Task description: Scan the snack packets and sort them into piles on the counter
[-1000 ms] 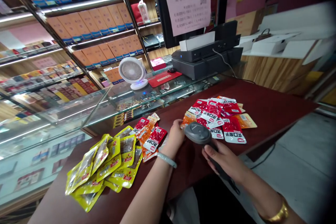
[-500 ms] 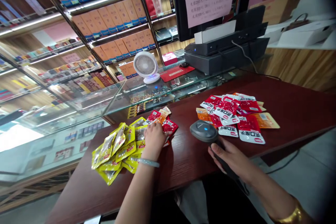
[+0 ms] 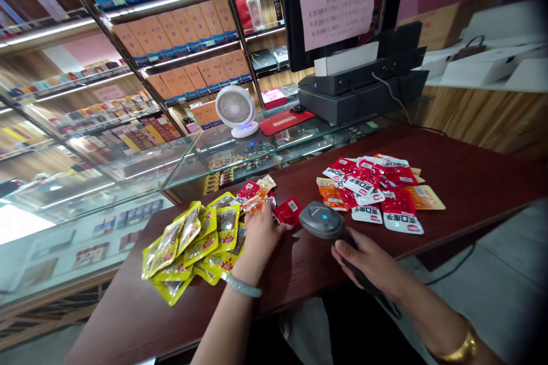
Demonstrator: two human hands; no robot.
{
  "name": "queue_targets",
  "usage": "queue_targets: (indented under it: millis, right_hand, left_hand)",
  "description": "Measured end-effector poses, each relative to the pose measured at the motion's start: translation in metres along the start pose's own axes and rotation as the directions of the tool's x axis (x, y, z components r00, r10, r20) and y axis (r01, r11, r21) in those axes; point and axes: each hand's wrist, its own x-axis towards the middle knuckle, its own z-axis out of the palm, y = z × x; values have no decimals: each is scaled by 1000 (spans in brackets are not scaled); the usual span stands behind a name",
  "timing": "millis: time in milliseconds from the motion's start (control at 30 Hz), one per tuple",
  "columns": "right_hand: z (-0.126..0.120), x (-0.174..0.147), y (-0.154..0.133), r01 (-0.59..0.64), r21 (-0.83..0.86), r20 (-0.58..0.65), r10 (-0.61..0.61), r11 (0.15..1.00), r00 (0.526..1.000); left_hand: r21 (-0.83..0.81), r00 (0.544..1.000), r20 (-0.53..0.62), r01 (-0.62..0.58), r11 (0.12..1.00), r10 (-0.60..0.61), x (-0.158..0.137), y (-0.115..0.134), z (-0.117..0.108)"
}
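Observation:
My right hand is wrapped round the handle of a grey barcode scanner, whose head with a lit blue spot points left. Above the dark red table, my left hand has its thumb and fingers on a red snack packet, pressing or pinching its near edge. Just beyond those fingers are a few more red and orange packets. Left of the hand spreads a pile of yellow snack packets. A second heap, of red, white and orange packets, lies to the right behind the scanner.
The dark red table meets a glass display counter at the back. On that counter stand a white fan, a red mat and a till with a monitor. Stocked shelves rise behind.
My left hand has shifted right, and the red packet at its thumb has moved right, away from the other small packets. The scanner stays in my right hand, slightly nearer that packet.

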Motion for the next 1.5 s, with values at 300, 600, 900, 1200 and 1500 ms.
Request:
queue_targets:
  millis: [300, 600, 900, 1200, 1500]
  right_hand:
    - [-14, -6, 2, 10, 23, -66, -8, 1000, 998]
    - [-28, -16, -1, -20, 87, -234, 40, 996, 971]
    - [-26, -19, 4, -84, 93, -249, 104, 992, 963]
    - [-3, 3, 6, -53, 31, -14, 53, 998, 998]
    - [11, 9, 9, -4, 5, 68, 4, 1000, 998]
  left_hand:
    - [-252, 997, 49, 63, 966, -52, 5, 28, -5]
    - [-736, 1000, -1, -7, 677, 9, 51, 102, 26]
    - [-463, 987, -37, -158, 872, 159, 33, 76, 5]
    - [220, 946, -99, 323, 920, -308, 5, -23, -12]
    - [223, 964, 28, 252, 942, -264, -1, -35, -11]
